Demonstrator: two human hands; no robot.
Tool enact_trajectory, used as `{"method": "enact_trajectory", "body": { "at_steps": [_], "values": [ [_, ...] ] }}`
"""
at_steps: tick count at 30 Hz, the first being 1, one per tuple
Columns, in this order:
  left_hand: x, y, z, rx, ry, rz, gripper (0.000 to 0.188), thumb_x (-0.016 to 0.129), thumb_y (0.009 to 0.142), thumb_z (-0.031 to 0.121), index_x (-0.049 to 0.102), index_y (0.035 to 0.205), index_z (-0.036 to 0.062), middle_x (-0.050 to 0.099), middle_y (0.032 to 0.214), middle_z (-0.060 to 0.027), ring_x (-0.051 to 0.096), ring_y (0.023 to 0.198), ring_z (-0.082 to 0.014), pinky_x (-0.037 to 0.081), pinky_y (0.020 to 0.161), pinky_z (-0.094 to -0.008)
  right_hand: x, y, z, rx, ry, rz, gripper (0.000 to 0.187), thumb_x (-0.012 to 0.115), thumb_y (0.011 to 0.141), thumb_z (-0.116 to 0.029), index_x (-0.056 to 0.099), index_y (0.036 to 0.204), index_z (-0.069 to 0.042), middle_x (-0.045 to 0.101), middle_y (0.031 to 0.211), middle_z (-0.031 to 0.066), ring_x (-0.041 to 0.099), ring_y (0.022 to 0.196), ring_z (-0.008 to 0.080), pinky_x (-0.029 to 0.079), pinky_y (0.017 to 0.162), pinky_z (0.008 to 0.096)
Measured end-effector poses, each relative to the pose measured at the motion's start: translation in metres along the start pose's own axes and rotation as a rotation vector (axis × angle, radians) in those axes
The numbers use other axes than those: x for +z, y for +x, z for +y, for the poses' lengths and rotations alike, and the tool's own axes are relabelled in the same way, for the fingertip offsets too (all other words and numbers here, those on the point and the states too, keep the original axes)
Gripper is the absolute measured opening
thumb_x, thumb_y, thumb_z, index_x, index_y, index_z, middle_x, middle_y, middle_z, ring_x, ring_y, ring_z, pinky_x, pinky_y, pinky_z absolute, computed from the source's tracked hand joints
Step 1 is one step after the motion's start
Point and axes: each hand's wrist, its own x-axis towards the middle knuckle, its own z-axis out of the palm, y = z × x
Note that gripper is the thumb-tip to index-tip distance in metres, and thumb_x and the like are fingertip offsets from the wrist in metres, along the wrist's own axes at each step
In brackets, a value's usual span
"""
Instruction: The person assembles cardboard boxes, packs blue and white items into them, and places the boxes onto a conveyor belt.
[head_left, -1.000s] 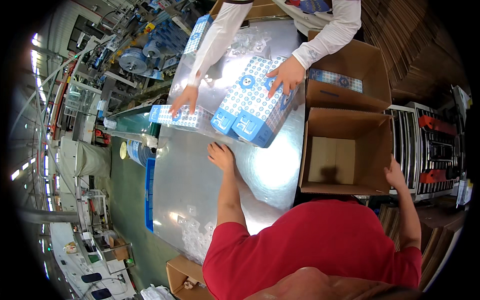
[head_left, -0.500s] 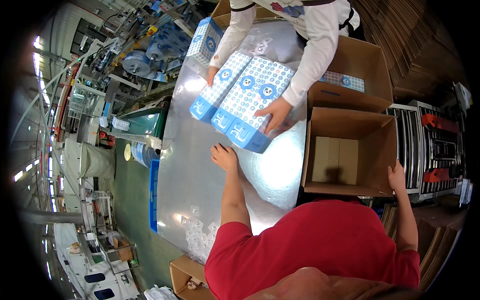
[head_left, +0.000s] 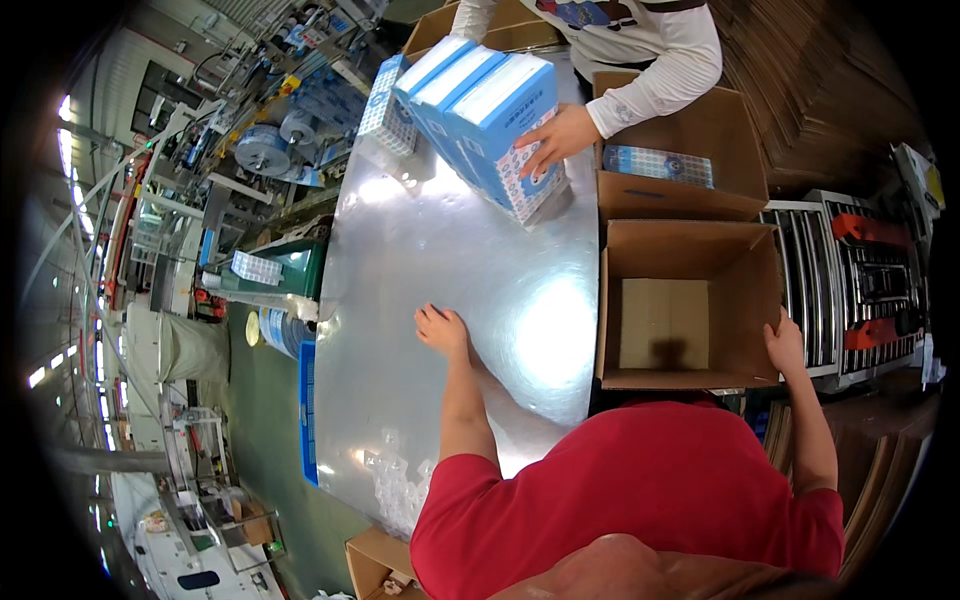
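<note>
blue-white packs (head_left: 490, 115) far table end | open brown carton (head_left: 690, 305) rt edge | patterned pack (head_left: 658, 165) in far carton

Shiny sheet-metal table (head_left: 440, 290), strong glare patches mid-surface. On it: a bundle of blue-and-white packs (head_left: 490, 120) at the far end, tipped up on one edge, a co-worker's hand (head_left: 550, 140) against its side; one more patterned pack (head_left: 385, 105) stands at the far left corner. The person's left hand (head_left: 443, 330) rests flat on the bare metal near the middle. Crumpled clear plastic film (head_left: 395, 480) lies at the near left corner.
</note>
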Motion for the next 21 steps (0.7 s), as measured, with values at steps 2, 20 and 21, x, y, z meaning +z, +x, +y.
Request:
{"method": "enact_trajectory", "body": {
  "at_steps": [2, 20, 21],
  "values": [
    [0.001, 0.000, -0.001, -0.001, 0.010, 0.003, 0.040, 0.052, 0.081, 0.019, 0.051, 0.117, 0.0025, 0.044, 0.129, -0.0188, 0.040, 0.122, -0.0308, 0.025, 0.102, -0.0485, -0.002, -0.003, -0.005, -0.024, 0.034, 0.014, 0.039, 0.057, 0.080, -0.012, 0.049, 0.116, 0.000, 0.062, 0.087, 0.0239, 0.059, 0.085, 0.0407, 0.047, 0.075, 0.0459],
    [0.002, 0.000, -0.002, 0.020, 0.044, 0.004, 0.040, 0.051, 0.082, 0.020, 0.050, 0.118, 0.0026, 0.044, 0.130, -0.0186, 0.040, 0.122, -0.0312, 0.026, 0.103, -0.0482, 0.007, 0.001, 0.009, -0.069, -0.004, 0.042, 0.051, 0.058, 0.079, -0.015, 0.045, 0.122, 0.007, 0.062, 0.075, 0.0230, 0.061, 0.075, 0.0384, 0.048, 0.072, 0.0448],
    [0.002, 0.000, -0.003, 0.021, 0.047, 0.010, 0.040, 0.051, 0.082, 0.020, 0.050, 0.118, 0.0027, 0.044, 0.130, -0.0185, 0.040, 0.122, -0.0313, 0.026, 0.103, -0.0482, 0.005, 0.001, 0.005, -0.066, 0.004, 0.030, 0.051, 0.058, 0.079, -0.016, 0.045, 0.123, 0.007, 0.062, 0.076, 0.0233, 0.061, 0.075, 0.0386, 0.048, 0.072, 0.0448]
  ]
}}
